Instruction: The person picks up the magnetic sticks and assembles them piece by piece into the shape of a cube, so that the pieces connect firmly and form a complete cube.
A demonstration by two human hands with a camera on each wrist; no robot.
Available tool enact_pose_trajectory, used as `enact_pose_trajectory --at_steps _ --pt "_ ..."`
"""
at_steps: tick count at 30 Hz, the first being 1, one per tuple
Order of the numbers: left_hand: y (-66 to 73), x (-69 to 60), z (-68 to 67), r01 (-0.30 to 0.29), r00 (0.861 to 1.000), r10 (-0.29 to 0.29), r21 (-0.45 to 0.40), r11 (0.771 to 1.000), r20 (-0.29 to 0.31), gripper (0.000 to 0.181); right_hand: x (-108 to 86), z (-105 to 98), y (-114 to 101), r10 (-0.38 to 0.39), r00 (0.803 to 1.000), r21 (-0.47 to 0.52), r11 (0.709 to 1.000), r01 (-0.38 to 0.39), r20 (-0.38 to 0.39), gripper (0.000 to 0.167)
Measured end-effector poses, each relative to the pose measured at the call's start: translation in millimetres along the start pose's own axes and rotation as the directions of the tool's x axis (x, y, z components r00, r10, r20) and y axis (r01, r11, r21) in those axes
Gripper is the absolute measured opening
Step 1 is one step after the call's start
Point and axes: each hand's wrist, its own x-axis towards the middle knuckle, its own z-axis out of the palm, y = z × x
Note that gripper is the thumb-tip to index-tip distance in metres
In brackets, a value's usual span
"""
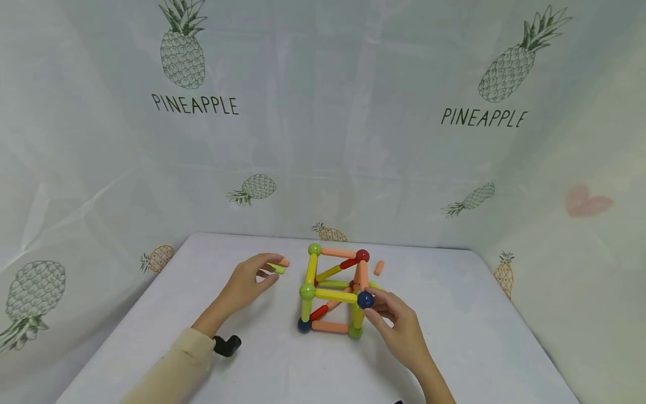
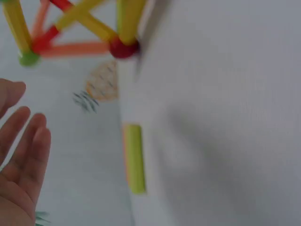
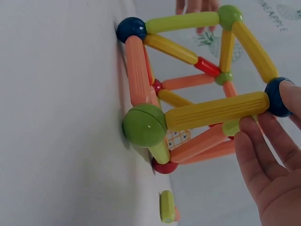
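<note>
A cube-shaped frame of magnetic sticks and balls (image 1: 335,296) stands on the table, with yellow, green, orange and red sticks joined at coloured balls. My right hand (image 1: 401,328) pinches the dark blue ball (image 1: 365,299) at its upper near right corner. In the right wrist view the thumb presses this blue ball (image 3: 278,97), and fingertips lie by the yellow stick (image 3: 216,111). To the left of the frame, my left hand (image 1: 247,282) hovers with relaxed fingers, holding nothing. Near it lie a loose green stick (image 2: 136,159) and an orange one, apart from the hand in the left wrist view.
A loose orange stick (image 1: 379,267) lies right of the frame at the back; a green stick (image 3: 167,206) lies close by. The white table (image 1: 272,370) ends at a hanging pineapple-print cloth (image 1: 323,140). A black strap piece (image 1: 228,345) sits at my left cuff.
</note>
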Motion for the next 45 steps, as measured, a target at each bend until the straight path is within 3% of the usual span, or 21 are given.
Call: enact_pose_trajectory --at_steps 4,8,15,18,21,24,30,37,40,45 --pt "-41.4 18.8 -2.5 0.094 0.993 -0.1 0.087 0.992 0.067 0.046 -0.5 -2 2 0.007 1.0 0.014 1.0 -0.007 0.021 0.042" --pt "-69.0 32.9 -1.7 0.087 0.983 -0.115 0.187 0.979 0.145 0.039 -1.4 -1 3 0.016 1.0 0.027 0.999 -0.017 0.024 0.04" --pt "-84.5 41.5 3.3 0.113 0.95 -0.204 0.349 0.93 0.235 0.023 -1.6 1 -2 0.011 1.0 0.036 0.999 -0.012 0.024 0.04" --pt "-87.3 41.5 5.2 0.068 0.95 -0.179 0.392 0.917 0.254 0.018 -1.2 0 -15 0.003 1.0 0.046 0.999 -0.004 0.027 0.04" --pt "-87.9 39.5 5.7 0.032 0.956 -0.142 0.39 0.92 0.256 0.014 -1.0 -1 -27 -0.012 0.999 0.05 0.999 0.01 0.031 0.04" --pt "-88.0 35.1 5.5 0.03 0.957 -0.131 0.359 0.933 0.259 0.014 -1.3 -2 -35 0.015 1.0 0.053 0.998 -0.016 0.023 0.04" --pt "-80.1 19.0 3.0 0.09 0.956 -0.159 0.271 0.958 0.245 0.015 -2.2 0 -37 0.079 0.997 0.066 0.995 -0.08 0.011 0.039" --pt "-42.1 -6.7 -1.5 0.024 0.983 -0.04 0.09 0.996 0.181 0.018 -0.5 -2 -39 0.022 1.0 0.034 0.999 -0.022 0.013 0.039" --pt "-25.9 -17.9 0.9 0.034 0.985 -0.033 -0.002 0.999 0.169 0.02 -0.5 -3 -40 0.038 0.999 0.031 0.999 -0.038 0.009 0.04" --pt "-1.4 -35.4 6.6 0.093 0.984 -0.075 -0.108 0.99 0.16 0.022 -1.0 -2 -35 0.077 0.997 0.047 0.996 -0.077 0.001 0.04"
